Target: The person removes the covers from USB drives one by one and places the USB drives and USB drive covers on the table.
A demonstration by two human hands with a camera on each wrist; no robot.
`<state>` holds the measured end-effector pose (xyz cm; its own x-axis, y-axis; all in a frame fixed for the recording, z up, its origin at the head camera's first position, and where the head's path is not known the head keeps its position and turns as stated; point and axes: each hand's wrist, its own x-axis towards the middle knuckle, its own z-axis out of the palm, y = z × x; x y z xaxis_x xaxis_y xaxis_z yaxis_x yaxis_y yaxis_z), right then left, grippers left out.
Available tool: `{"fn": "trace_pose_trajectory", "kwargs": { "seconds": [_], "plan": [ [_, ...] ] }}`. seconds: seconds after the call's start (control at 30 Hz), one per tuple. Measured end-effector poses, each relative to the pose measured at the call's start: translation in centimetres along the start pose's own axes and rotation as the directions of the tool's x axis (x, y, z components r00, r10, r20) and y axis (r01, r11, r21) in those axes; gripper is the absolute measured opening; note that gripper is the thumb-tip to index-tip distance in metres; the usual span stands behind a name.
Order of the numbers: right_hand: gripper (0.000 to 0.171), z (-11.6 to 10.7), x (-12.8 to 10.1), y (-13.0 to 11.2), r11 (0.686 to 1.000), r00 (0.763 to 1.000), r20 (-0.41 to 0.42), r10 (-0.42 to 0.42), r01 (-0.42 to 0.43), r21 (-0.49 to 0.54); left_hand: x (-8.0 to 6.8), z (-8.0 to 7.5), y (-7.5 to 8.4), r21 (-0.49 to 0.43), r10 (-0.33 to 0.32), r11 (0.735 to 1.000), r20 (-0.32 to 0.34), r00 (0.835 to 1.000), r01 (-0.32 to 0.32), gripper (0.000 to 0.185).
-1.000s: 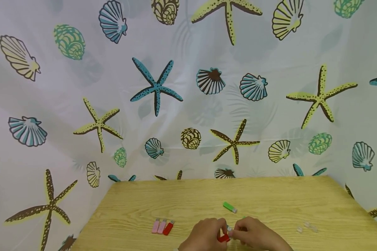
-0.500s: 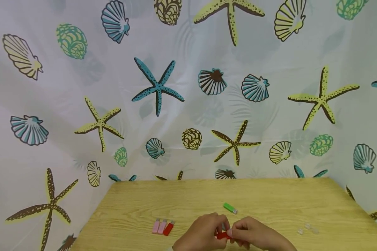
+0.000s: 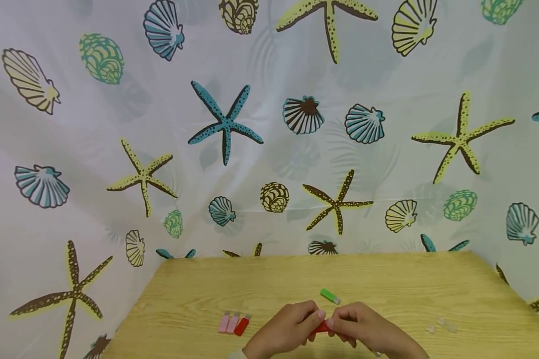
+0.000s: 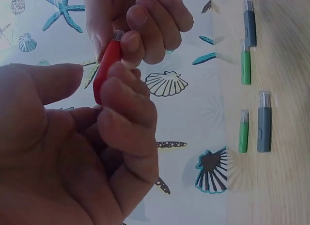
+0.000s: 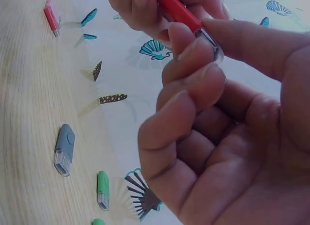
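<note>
A red USB stick (image 3: 321,327) is held between my two hands in the head view. My left hand (image 3: 285,326) holds its red body with curled fingers. My right hand (image 3: 366,326) pinches the connector end between thumb and fingers. In the right wrist view, a clear cap (image 5: 213,45) covers the metal connector. The left wrist view shows the red stick (image 4: 107,65) tilted, its metal tip at the right fingers (image 4: 131,43). Part of its body is hidden behind the left fingers.
A green USB stick (image 3: 330,296) lies beyond the hands. Two pink USB sticks (image 3: 228,323) and another red one (image 3: 242,325) lie in a row at left. Several clear caps (image 3: 441,322) lie at right. Grey sticks (image 4: 264,120) and green sticks (image 4: 246,65) show on the table in the left wrist view.
The right fingers have moved onto the red stick's connector end. The left thumb has come over the red body. The greyish thing between the hands is now hidden in the head view.
</note>
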<state>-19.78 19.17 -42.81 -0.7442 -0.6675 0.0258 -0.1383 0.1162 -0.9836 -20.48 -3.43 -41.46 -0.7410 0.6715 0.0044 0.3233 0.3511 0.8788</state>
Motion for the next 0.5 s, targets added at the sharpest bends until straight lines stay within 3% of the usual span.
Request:
{"fn": "trace_pose_trajectory", "kwargs": {
  "seconds": [0.27,0.5],
  "plan": [
    [0.034,0.39,-0.02,-0.36,0.996,0.996,0.029,-0.079,0.078,0.032,-0.16,-0.14,-0.31,-0.188,0.007,0.982,0.109,0.994,0.014,0.035],
    [0.033,0.51,0.18,-0.98,0.995,0.995,0.004,-0.096,0.096,0.012,0.17,-0.81,-0.28,-0.279,0.028,0.960,0.207,0.978,0.031,0.043]
  ]
}}
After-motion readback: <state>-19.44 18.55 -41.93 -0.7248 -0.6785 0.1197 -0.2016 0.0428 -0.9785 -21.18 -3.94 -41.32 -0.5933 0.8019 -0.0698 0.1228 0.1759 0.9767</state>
